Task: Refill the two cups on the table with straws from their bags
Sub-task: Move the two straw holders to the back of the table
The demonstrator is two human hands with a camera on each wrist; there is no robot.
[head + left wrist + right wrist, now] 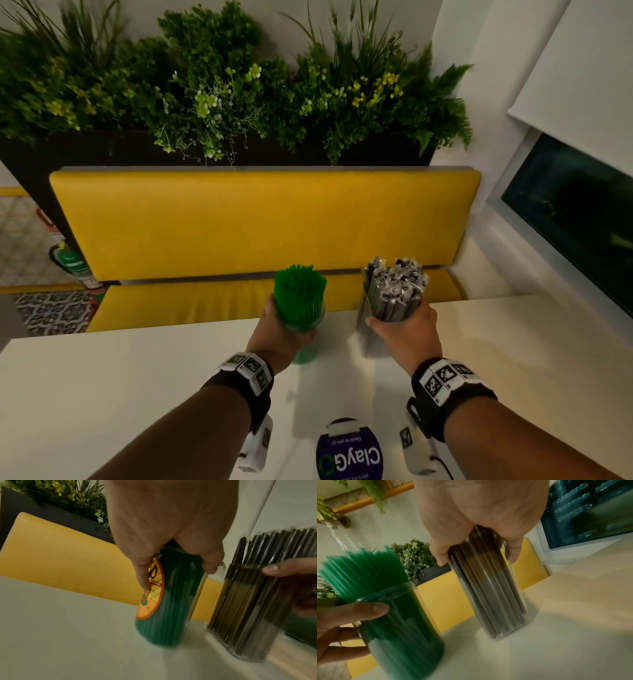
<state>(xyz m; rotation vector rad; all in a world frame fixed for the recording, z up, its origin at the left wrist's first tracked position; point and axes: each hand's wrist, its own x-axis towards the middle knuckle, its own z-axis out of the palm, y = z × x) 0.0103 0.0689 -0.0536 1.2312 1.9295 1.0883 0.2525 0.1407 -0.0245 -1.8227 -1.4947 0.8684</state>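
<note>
Straws, thin green plastic ones [298, 291], fanned out of a round clear plastic cup with an orange label [169, 599], centre-left of the head view. Gripped near the rim by the left hand [277, 334], fingers [141, 573] curled down over the label side and thumb wrapped round the far side; seemingly a steadying hold, with the base at or just above the white tabletop [102, 394], contact blurred and not certain.

Right of centre: dark straws in crinkled clear wrappers [394, 287], packed upright in a squarish clear plastic cup [489, 588]. Clasped high on its walls by the right hand [407, 330], thumb on one side and fingers [513, 551] on the other, base near the tabletop.

Both cups crammed, so refilling judged essentially done; matching two-handed grasp probably for setting the pair side by side, just apart. No straw bags in view.

Lower centre: round purple ClayGo sticker [349, 452]. Upper half: yellow padded bench [239, 222], then dark planter of green foliage [205, 85].
</note>
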